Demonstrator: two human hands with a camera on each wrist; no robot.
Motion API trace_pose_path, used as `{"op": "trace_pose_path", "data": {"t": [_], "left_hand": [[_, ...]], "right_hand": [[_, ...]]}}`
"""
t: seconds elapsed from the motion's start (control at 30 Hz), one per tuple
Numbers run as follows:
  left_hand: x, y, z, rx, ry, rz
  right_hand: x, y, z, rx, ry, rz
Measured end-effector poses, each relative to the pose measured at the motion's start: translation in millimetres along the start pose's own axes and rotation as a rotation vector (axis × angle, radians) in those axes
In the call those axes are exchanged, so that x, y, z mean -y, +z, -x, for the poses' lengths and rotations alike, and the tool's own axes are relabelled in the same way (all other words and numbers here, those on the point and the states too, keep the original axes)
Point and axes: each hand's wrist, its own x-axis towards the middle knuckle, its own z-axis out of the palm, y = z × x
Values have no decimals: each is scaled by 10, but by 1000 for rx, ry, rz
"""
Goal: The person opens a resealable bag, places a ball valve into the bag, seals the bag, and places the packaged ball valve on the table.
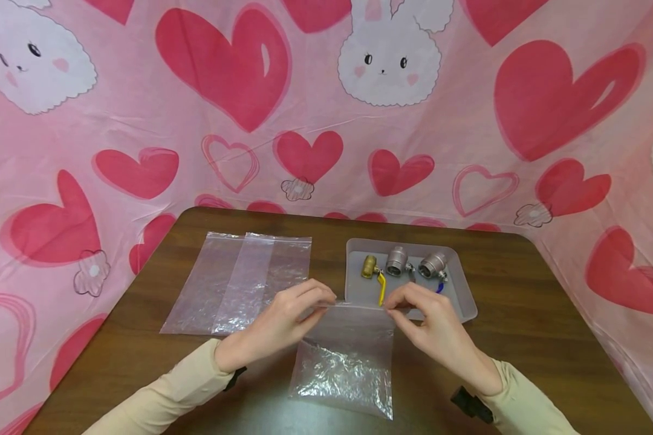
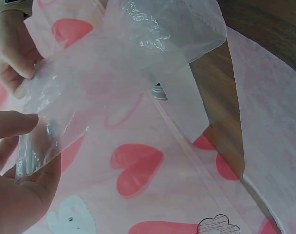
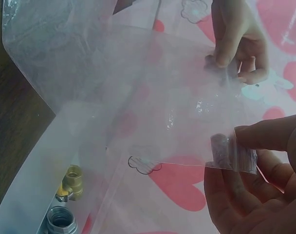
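Note:
A clear zip bag point(image 1: 348, 362) hangs between my two hands in front of me, its zip edge at the top. My left hand point(image 1: 288, 314) pinches the top left corner between thumb and fingers. At the top right corner, my right hand point(image 1: 432, 320) pinches the same edge, as the right wrist view also shows. The bag looks flat, with nothing inside. Just behind the right hand stands a shallow translucent tray point(image 1: 467, 302). It holds a brass ball valve point(image 1: 369, 266) with a yellow handle and two steel valves, one point(image 1: 396, 261) in the middle and one point(image 1: 433, 264) with a blue handle.
Two more clear zip bags, a left one point(image 1: 196, 296) and a right one point(image 1: 288, 260), lie flat and overlapping on the wooden table point(image 1: 528, 338) at the left. A pink curtain point(image 1: 326, 109) with hearts and rabbits hangs behind the table's back edge and along both sides.

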Motion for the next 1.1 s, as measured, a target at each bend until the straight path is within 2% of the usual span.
{"op": "trace_pose_path", "data": {"t": [0.63,0.77,1.1], "left_hand": [[-21,55,-8,-25,21,4],[-12,73,-5,-32,13,9],[-14,87,-13,12,-47,54]], "right_hand": [[-27,35,29,8,-38,-37],[-18,22,24,60,-1,-58],[-24,31,-75,189,102,-71]]}}
